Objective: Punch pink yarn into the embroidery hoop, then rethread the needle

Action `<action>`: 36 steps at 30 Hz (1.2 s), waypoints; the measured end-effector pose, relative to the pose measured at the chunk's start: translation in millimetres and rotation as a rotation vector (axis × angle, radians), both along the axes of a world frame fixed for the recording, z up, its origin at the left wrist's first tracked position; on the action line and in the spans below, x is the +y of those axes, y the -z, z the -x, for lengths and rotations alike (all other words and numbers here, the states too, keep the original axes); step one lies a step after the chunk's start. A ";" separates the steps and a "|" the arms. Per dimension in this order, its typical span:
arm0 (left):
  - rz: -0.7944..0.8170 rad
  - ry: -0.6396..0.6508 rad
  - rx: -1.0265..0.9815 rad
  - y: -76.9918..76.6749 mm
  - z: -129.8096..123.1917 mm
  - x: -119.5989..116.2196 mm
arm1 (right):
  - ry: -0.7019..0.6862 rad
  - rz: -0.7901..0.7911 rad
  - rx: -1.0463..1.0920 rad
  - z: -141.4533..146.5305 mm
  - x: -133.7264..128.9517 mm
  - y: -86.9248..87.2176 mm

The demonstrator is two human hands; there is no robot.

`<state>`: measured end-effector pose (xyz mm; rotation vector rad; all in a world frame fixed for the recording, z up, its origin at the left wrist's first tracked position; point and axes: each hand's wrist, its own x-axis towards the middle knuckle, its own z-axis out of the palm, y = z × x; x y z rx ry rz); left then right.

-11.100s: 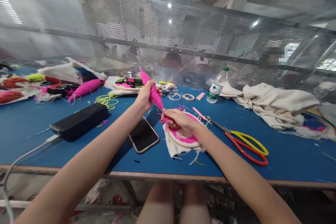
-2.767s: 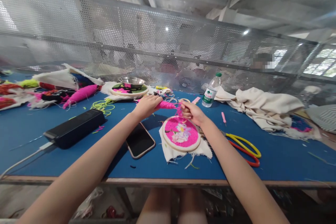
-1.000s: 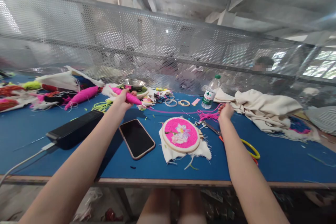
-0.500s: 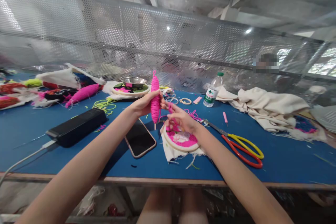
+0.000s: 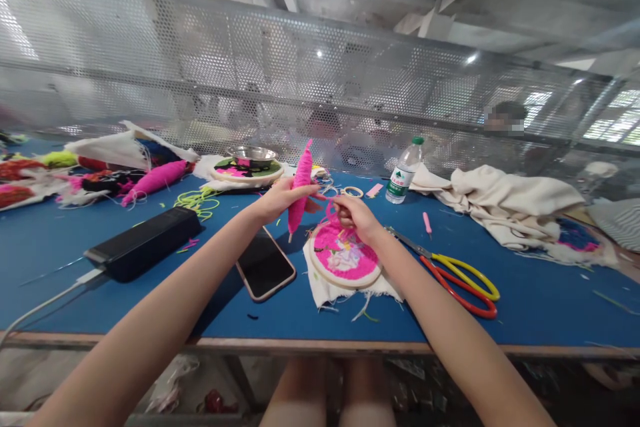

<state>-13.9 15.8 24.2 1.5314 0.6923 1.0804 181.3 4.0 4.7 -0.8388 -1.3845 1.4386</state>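
A spindle of pink yarn point(image 5: 301, 187), tilted with its top to the right, is held in my left hand point(image 5: 281, 201) above a black phone point(image 5: 266, 264). Just to its right, my right hand point(image 5: 356, 217) is closed on pink yarn point(image 5: 330, 208), and a strand runs between the two hands. Below my right hand lies a round embroidery hoop point(image 5: 345, 260) with a pink ground and a pale flower, on frayed white cloth. My right hand and the yarn cover part of its upper edge.
Red and yellow scissors point(image 5: 457, 280), a pink-handled tool point(image 5: 427, 223) and a water bottle point(image 5: 404, 172) are to the right, before crumpled cream cloth point(image 5: 515, 203). A black box point(image 5: 145, 240), green yarn point(image 5: 197, 202), another pink spindle point(image 5: 155, 181) and a metal bowl point(image 5: 253, 156) are leftward.
The spindle has tilted to the right at its top. My right hand has risen and moved slightly right, its fingers now closed on the yarn, uncovering more of the hoop.
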 end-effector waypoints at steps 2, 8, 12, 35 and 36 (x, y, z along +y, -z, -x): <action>-0.122 -0.025 0.143 0.1 -1.7 -4.4 | 0.039 0.005 0.006 -4.0 2.1 -2.4; -0.725 -0.311 0.881 9.6 -0.7 -1.1 | 0.085 0.016 0.023 -10.8 6.6 -2.1; -0.776 -0.364 1.152 13.9 2.0 4.3 | 0.109 0.020 0.007 -15.7 10.3 0.6; -0.783 -0.408 1.260 26.1 18.6 27.1 | 0.437 0.001 0.169 -104.8 48.6 -3.6; -0.781 -0.417 1.255 25.7 19.3 27.0 | 0.451 0.001 0.175 -108.5 50.0 -3.3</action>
